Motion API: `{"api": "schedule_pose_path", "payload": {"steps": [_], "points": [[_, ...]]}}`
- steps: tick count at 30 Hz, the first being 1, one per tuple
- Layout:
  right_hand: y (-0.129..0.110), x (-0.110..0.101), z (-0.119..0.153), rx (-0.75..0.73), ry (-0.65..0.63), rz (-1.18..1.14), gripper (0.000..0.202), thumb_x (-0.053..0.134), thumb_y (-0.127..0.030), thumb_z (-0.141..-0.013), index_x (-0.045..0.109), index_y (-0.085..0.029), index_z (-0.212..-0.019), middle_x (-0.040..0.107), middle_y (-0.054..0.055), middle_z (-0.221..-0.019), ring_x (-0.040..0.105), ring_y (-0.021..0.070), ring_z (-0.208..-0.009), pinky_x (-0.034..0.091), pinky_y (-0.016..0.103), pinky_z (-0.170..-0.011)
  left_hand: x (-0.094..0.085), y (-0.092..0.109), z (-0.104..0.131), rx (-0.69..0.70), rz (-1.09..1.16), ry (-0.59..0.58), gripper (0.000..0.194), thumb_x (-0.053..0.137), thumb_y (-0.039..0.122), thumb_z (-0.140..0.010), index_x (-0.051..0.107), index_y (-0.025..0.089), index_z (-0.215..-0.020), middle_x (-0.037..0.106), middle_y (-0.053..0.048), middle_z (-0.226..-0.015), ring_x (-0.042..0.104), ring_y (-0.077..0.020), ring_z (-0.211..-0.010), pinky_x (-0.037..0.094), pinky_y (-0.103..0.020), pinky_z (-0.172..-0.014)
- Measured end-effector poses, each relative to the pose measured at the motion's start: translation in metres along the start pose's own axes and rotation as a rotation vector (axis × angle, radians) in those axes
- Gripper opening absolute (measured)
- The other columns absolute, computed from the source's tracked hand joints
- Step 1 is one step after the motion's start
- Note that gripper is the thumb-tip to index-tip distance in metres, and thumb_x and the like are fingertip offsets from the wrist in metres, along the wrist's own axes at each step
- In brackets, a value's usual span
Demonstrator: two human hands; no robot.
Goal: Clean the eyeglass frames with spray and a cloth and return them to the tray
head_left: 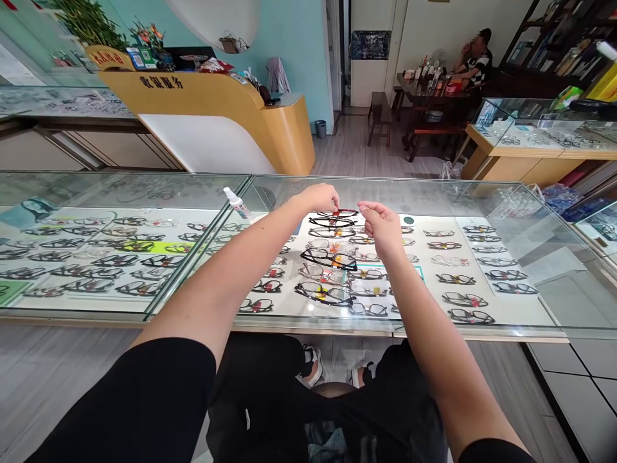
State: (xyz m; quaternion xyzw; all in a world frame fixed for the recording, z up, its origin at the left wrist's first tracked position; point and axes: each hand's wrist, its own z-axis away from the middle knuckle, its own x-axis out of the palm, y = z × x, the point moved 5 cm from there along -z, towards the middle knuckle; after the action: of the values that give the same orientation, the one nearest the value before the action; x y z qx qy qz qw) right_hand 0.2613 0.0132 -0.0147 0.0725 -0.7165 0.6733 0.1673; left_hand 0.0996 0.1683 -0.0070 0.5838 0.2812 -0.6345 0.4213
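A pair of dark-framed eyeglasses with a red tag (348, 213) is at the far end of a column of glasses on the glass counter. My left hand (319, 198) is closed, its fingertips pinching the left end of that pair. At the right end, the thumb and forefinger of my right hand (383, 226) are pinched together on the frame. Nearer to me in the same column lie black eyeglasses (331, 222), a bolder black pair (332, 259) and a pair with a yellow tag (324, 294). My right wrist partly covers glasses inside the case.
The glass display case (525, 328) spans the view, with many eyeglasses in rows inside. A white spray bottle (237, 202) stands on its top to the left. Beyond are a yellow-and-white cashier desk (284, 128), another display case (540, 149) and a seated person (477, 61) at a table.
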Motion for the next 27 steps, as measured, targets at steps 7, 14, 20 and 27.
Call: {"api": "schedule_pose_path", "payload": {"steps": [7,14,20,27], "points": [[-0.001,-0.005,-0.004,-0.051,-0.048,0.037,0.054,0.094,-0.062,-0.067,0.074,-0.020,-0.095,0.034,-0.013,-0.048,0.021,0.0065,-0.046,0.016,0.028,-0.049,-0.025,0.031,0.065,0.040,0.129,0.269,0.025,0.071,0.036,-0.090,0.087,0.023,-0.105,0.076,-0.005,-0.091,0.062,-0.0190,-0.080,0.040,-0.030,-0.074],[0.005,-0.013,-0.014,-0.106,-0.073,0.152,0.050,0.093,-0.063,-0.071,0.072,-0.021,-0.088,0.036,-0.012,-0.048,0.024,0.0066,-0.045,0.016,0.028,-0.048,-0.021,0.074,0.270,0.062,0.851,0.343,0.033,0.070,0.052,-0.095,0.083,0.022,-0.096,0.071,-0.005,-0.080,0.058,-0.0184,-0.073,0.042,-0.033,-0.068],[0.004,-0.029,-0.023,-0.189,-0.025,0.221,0.046,0.090,-0.061,-0.080,0.064,-0.023,-0.074,0.033,-0.011,-0.045,0.021,0.0066,-0.041,0.015,0.029,-0.045,0.149,0.038,0.371,-0.205,1.700,-0.089,0.028,0.089,0.040,-0.083,0.077,0.015,-0.079,0.056,-0.002,-0.060,0.051,-0.0146,-0.059,0.044,-0.032,-0.064],[0.011,-0.045,-0.024,-0.210,0.144,0.314,0.046,0.085,-0.060,-0.085,0.058,-0.025,-0.072,0.033,-0.011,-0.046,0.023,0.0081,-0.042,0.017,0.031,-0.047,0.305,-0.035,0.405,-1.199,2.103,0.641,0.005,0.069,0.021,-0.100,0.067,0.020,-0.104,0.066,-0.003,-0.096,0.066,-0.0104,-0.079,0.055,-0.022,-0.080]]}}
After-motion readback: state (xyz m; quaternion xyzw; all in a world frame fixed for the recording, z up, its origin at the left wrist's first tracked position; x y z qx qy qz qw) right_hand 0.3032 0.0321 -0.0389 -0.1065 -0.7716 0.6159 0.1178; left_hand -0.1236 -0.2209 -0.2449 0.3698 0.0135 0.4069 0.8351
